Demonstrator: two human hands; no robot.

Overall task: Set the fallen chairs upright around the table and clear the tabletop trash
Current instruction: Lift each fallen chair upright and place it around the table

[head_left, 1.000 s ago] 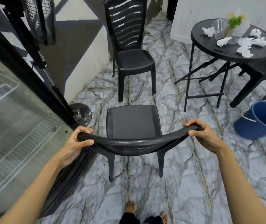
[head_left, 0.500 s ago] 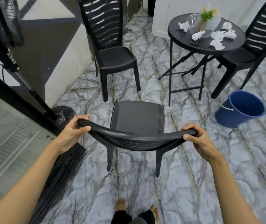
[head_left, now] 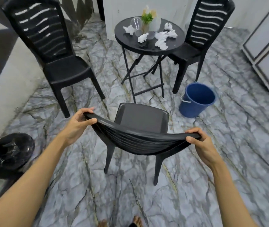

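At your 10 o'clock, a black chair (head_left: 61, 68) stands upright by the wall, well apart from the bench. Your left hand (head_left: 77, 126) grips the left corner of the held chair's top rail, fingers (head_left: 83, 112) curled over the edge and thumb tucked under. The held chair (head_left: 142, 118) sits upright dead ahead at 12 o'clock, seat facing the bench; you cannot tell whether all four legs are on the floor. Treat it as light moulded plastic: easy to lift, but the slatted back looks springy and the glossy rail may slip, so a grip at both corners seems the best way to stop it twisting. Further off at 12 o'clock, the round bench (head_left: 176, 44) carries crumpled tissues (head_left: 162, 40), clear plastic cups (head_left: 136, 23) and a small plant (head_left: 146, 18). The tissues should be soft and nearly weightless, so pinch them gently; the cups look thin and likely to crush. Your right hand (head_left: 200, 145) clasps the rail's right corner the same way. At 1 o'clock a blue bucket (head_left: 197, 100) stands on the floor near the bench legs, and a third chair (head_left: 210, 25) stands upright just beside the bench.
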